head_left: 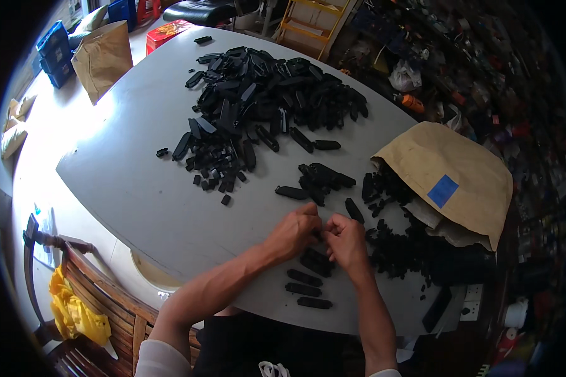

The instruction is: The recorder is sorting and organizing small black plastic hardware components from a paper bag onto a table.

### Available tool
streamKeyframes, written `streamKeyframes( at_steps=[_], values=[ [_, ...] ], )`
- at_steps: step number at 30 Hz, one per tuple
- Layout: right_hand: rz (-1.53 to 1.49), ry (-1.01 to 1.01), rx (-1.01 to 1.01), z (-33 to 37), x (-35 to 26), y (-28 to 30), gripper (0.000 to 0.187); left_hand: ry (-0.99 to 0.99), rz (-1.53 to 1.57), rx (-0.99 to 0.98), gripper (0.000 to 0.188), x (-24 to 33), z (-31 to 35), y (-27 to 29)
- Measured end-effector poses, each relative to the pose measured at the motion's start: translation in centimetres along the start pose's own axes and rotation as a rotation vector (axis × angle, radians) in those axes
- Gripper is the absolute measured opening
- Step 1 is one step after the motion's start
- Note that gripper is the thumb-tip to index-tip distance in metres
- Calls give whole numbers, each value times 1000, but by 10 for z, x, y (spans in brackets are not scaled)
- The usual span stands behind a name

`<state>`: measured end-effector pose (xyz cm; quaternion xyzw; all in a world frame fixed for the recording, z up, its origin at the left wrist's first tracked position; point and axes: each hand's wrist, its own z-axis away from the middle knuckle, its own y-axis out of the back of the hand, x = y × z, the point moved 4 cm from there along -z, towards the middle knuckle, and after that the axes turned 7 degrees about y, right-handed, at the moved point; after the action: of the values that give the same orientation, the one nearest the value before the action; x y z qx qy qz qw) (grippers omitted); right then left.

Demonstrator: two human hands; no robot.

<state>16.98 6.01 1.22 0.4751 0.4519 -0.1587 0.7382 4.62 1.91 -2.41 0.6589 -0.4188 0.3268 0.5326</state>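
Observation:
My left hand (297, 231) and my right hand (346, 242) meet close together above the table's near part, both with fingers pinched. A dark bit shows between the fingertips, too small and covered to name. Just below them lie black oblong plastic pieces (316, 262). Nearer to me, several similar long pieces (303, 289) lie roughly in a row. Beyond my hands is a small cluster of black oblong pieces (324, 179), with a single one (354, 210) just past my right hand.
A large heap of black plastic pieces (264, 94) covers the table's (138, 188) far part, with small black blocks (217, 179) at its near edge. To the right, a brown paper bag (465, 169) lies beside many small black parts (396, 248). A wooden chair (107, 283) stands at left.

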Motion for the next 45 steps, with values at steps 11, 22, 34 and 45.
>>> streamKeyframes(
  at_steps=[11, 22, 34, 45],
  values=[
    [485, 196, 63, 2, -4, 1, 16, 17, 32, -5, 20, 2, 0, -5],
    [409, 110, -106, -10, 14, 13, 28, 17, -32, -37, 24, 1, -5, -4],
    [497, 94, -205, -10, 17, 10, 29, 5, 88, -8, 29, -11, 0, -5],
    [326, 222, 92, 10, 18, 21, 20, 15, 15, -57, 25, -3, -4, 0]
  ],
)
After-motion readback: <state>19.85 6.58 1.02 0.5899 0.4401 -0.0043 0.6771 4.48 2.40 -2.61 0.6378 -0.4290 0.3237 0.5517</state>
